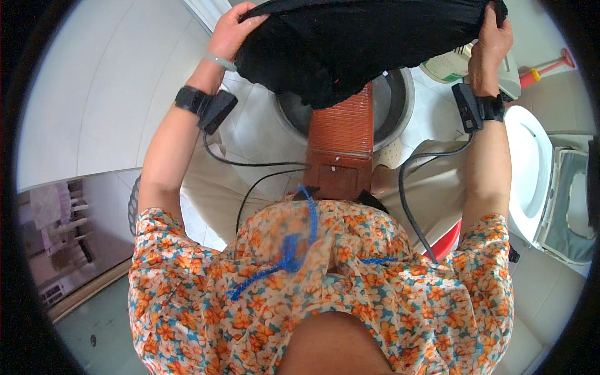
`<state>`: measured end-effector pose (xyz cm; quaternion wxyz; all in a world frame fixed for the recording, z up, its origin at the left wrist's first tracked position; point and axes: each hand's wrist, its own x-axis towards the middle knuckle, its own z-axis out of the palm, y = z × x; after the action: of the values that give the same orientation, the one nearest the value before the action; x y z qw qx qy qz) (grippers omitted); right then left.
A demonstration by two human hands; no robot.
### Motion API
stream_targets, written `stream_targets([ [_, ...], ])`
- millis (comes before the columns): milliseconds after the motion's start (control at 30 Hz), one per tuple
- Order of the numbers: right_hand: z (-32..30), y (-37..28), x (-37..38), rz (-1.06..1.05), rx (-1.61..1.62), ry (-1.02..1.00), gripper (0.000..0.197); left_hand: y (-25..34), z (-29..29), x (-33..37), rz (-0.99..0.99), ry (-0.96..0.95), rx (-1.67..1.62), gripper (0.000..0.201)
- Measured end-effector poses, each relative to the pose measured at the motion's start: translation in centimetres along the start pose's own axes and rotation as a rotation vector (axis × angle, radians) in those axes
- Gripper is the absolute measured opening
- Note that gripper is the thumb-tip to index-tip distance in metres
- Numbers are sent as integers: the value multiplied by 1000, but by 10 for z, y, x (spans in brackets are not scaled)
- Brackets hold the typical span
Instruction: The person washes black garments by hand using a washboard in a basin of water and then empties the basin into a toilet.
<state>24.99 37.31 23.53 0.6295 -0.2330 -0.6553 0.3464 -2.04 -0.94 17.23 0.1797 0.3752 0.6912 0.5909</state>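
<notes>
A black cloth garment [350, 44] is stretched out between my raised hands at the far side. My left hand [234, 31] is closed on its left end, thumb lying along the edge. At its upper right corner, my right hand [494, 40] grips the fabric, partly hidden by it. Below the garment, a reddish-brown ridged washboard [342, 128] slants from a round metal basin [406, 103] toward my lap. The garment's lower edge hangs over the washboard's upper part and covers much of the basin.
A white toilet [525, 165] with its lid up stands at the right. Behind my right wrist are a pale tub [445, 67] and a red-handled plunger-like tool [550, 70]. A red container [446, 242] shows beside my right leg. Black cables [406, 181] run from both wrist devices toward my waist.
</notes>
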Motion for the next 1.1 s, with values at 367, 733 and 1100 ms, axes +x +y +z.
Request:
stream_targets([
  [367,-40,98,-7,125,-372,-1120,41,-101,124,-192,105,-762,480,43],
  [733,-37,85,-8,233,-367,-983,51,-144,80,-87,47,-57,736,35],
  [1100,3,-9,-59,-28,-473,-1074,40,-150,152,-73,-159,-702,1036,113],
])
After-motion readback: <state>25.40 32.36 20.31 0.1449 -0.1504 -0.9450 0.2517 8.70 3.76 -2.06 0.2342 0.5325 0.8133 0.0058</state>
